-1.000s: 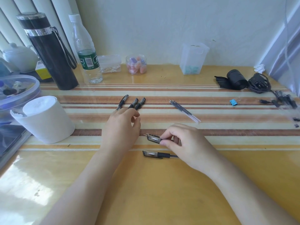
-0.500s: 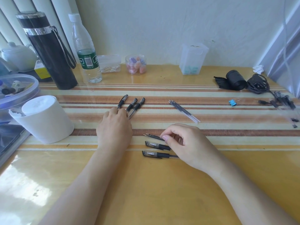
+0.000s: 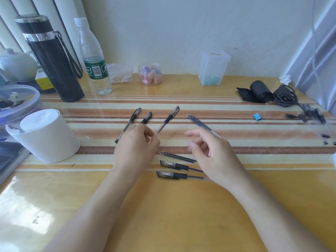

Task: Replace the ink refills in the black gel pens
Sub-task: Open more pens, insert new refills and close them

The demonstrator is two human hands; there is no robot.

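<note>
Black pen (image 3: 168, 119) lifted, right hand (image 3: 212, 157) withdrawn

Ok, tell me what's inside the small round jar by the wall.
The jar holds pink and purple rounded pieces, seen through its clear wall. What they are is unclear, and the front ones cover any behind.

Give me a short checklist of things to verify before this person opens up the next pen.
1. Pen in hand: ok. The left hand pinches the lower end of the angled pen.
2. Other hand free: ok. The right hand holds nothing, its fingers loose.
3. New ink close by: ok. The fresh refills lie just beyond the right hand.
4. Refill piles kept apart: ok. The loose refills lie nearer the person, well apart from the fresh ones.
5. Angled pen's cap on: cannot tell, too blurred.
</note>
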